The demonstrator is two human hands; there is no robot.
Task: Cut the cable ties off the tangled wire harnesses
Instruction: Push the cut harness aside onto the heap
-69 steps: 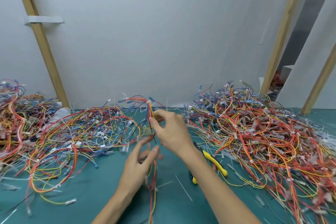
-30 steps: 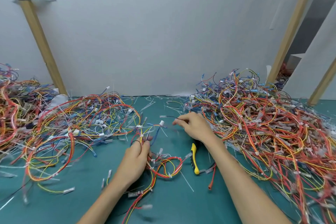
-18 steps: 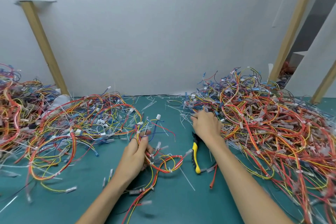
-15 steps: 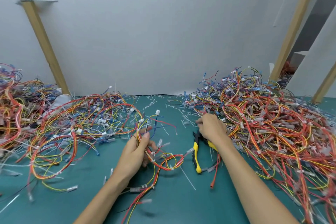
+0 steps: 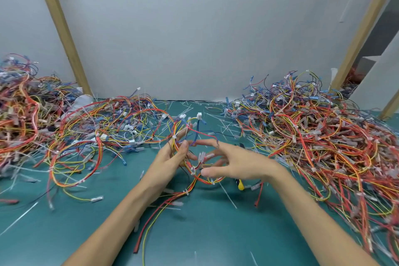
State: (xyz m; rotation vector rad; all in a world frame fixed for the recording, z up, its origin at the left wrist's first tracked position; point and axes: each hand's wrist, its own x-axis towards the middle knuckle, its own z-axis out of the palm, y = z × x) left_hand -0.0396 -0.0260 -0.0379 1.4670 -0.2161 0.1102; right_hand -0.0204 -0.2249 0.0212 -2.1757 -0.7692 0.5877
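My left hand (image 5: pixel 167 163) grips a small harness (image 5: pixel 190 136) of red, yellow and blue wires with white plugs, held upright over the green mat (image 5: pixel 194 233). Its loose ends trail down towards me across the mat. My right hand (image 5: pixel 232 165) is beside it with fingers spread and straight, fingertips among the harness loops, holding nothing. The yellow-handled cutters (image 5: pixel 240 184) lie on the mat under my right hand, mostly hidden; only the handle tip shows. A white cable tie (image 5: pixel 174 137) sits on the harness near my left thumb.
A big tangled pile of harnesses (image 5: pixel 323 136) fills the right side. Another spread of harnesses (image 5: pixel 92 131) lies left, with a denser heap (image 5: pixel 17 110) at the far left. Cut tie scraps (image 5: pixel 228 197) litter the mat. A white wall with wooden posts (image 5: pixel 62 28) stands behind.
My right hand left the spot by the cutters and the right pile and moved left to the harness. My left hand lifted the harness slightly.
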